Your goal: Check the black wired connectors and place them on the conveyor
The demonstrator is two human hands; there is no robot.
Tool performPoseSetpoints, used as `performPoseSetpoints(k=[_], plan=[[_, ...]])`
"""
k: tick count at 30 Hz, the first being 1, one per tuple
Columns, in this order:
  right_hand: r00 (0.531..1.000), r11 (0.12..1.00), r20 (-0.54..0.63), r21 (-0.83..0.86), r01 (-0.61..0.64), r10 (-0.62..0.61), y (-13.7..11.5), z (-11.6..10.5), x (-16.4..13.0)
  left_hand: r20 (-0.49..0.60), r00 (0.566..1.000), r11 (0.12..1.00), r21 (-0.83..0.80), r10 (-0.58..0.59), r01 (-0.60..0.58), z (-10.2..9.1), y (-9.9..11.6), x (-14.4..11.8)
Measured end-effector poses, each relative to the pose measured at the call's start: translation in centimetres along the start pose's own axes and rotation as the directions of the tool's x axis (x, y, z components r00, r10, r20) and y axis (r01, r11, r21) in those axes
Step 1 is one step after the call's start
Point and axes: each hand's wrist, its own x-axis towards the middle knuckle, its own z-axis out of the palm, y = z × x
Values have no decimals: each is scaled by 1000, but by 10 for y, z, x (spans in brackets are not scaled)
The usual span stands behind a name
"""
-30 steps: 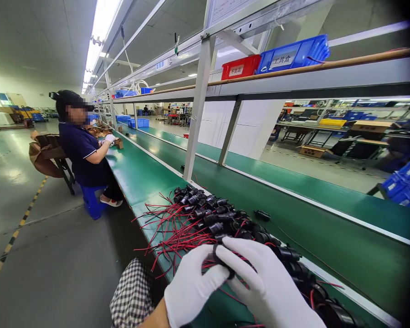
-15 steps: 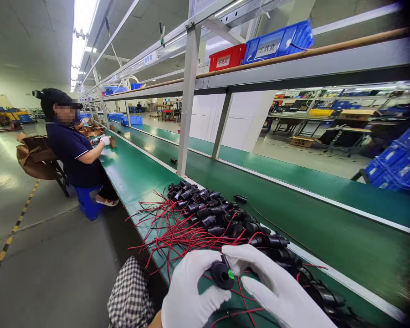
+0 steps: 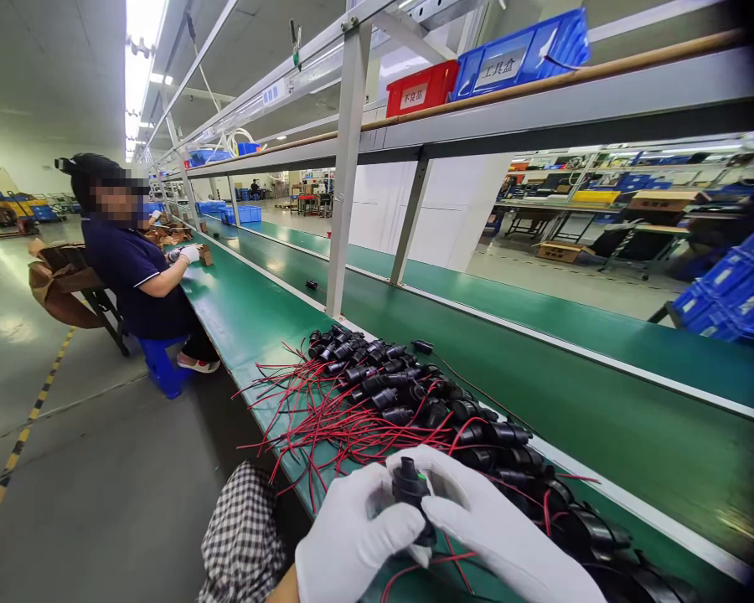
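Note:
Both my hands wear white gloves and meet at the bottom of the head view. My left hand (image 3: 352, 540) and my right hand (image 3: 496, 536) together hold one small black cylindrical part (image 3: 410, 487) with red wires trailing from it. Just beyond lies a long pile of the same black parts (image 3: 408, 394) with red wires (image 3: 307, 410) spread over the near edge of the green bench (image 3: 251, 318).
A green conveyor belt (image 3: 571, 394) runs behind the bench, with one loose black part (image 3: 422, 346) on it. A seated co-worker (image 3: 142, 268) works further down on the left. Red bin (image 3: 420, 88) and blue bin (image 3: 515, 54) sit on the overhead shelf.
The black part was turned in my hands: its round face with a green dot faced me, now it stands upright between my fingers. The view has drifted slightly.

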Motion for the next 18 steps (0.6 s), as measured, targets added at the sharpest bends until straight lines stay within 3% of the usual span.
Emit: performPoseSetpoints(k=[4,8,10,13,16,18], plan=[[998,965,-7,257,-52,56,7,8,1,130,991,963,-258,-40,73,8,-8,2],[975,790,158,571,-222,159,23,21,3,194,980,827,-541,-51,150,10,-17,4],[961,716,229,645,-267,153,31,29,6,194,979,775,-608,-65,172,10,-20,5],[962,628,235,730,-268,138,38,38,9,190,976,736,-645,-104,204,10,-28,7],[971,682,132,693,-235,201,36,43,8,150,976,717,-662,-158,218,12,-39,8],[971,774,26,599,-204,236,30,41,6,136,967,696,-673,-216,250,13,-42,8]])
